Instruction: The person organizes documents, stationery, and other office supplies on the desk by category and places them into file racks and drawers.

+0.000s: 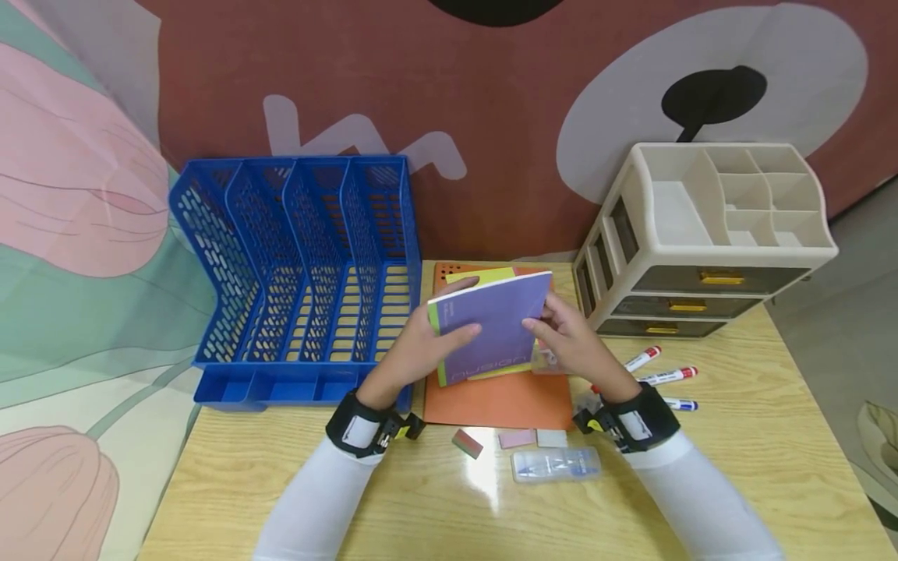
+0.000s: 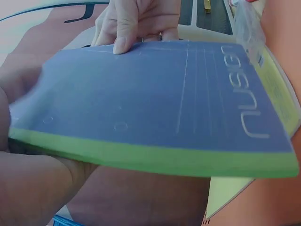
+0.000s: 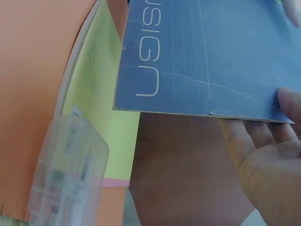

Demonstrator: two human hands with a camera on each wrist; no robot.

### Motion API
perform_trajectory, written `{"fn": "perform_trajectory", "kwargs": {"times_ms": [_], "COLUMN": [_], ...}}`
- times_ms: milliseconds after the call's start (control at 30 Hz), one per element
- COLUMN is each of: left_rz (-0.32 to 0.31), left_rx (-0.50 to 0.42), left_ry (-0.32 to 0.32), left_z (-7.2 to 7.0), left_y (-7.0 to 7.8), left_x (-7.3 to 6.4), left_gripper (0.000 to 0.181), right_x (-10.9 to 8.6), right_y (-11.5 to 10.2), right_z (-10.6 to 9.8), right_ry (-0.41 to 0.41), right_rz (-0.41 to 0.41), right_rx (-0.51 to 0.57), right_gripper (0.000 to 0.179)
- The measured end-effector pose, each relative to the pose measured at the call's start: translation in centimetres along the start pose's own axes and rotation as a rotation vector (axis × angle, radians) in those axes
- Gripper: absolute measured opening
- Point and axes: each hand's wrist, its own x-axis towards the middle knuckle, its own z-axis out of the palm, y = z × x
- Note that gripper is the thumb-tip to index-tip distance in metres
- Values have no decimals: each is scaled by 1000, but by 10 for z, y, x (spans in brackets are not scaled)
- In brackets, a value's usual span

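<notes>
L hand (image 1: pixel 419 347) grips purple notebook (image 1: pixel 491 331) at its green spine edge, thumb on cover, fingers underneath. R hand (image 1: pixel 571 343) pinches the opp. edge, thumb on top, fingers below. Both hands closed only to notebook thickness. Notebook's held tilted, up over orange folder (image 1: pixel 501 405) & yellow book (image 3: pixel 101 75), which lies on the folder; clear plastic box (image 3: pixel 70 169) just beside the book's edge, contents hard to ID.

Rest of table (image 1: pixel 421 506): blue file rack (image 1: pixel 302 362) on L, cream drawer unit (image 1: pixel 744 253) w/ open-top compartments on R. Markers (image 1: pixel 669 375) (2 red caps, 1 blue) near R wrist, partly hidden. Red-green eraser (image 1: pixel 467 443), pink eraser (image 1: pixel 517 439), white eraser (image 1: pixel 552 438) in front of folder; clear case (image 1: pixel 557 465) nearer the person.
</notes>
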Motion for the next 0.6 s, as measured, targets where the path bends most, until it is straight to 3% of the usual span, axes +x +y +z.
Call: {"fn": "perform_trajectory", "kwargs": {"times_ms": [167, 300, 467, 600], "left_rz": [-39, -55, -89, -53], "left_rx": [57, 61, 71, 102], "left_ry": [29, 28, 77, 134], "left_z": [-2, -3, -9, -14], "left_y": [0, 2, 7, 16], "left_x": [-5, -10, -19, -27], "left_gripper": [39, 37, 37, 37], "right_x": [3, 4, 0, -7], "right_y": [-3, -2, 2, 8], "right_z": [2, 3, 0, -6], "right_ry": [0, -10, -25, -42], "right_rz": [3, 28, 39, 28], "right_rx": [-24, -15, 0, -32], "right_gripper": [34, 38, 40, 38]}}
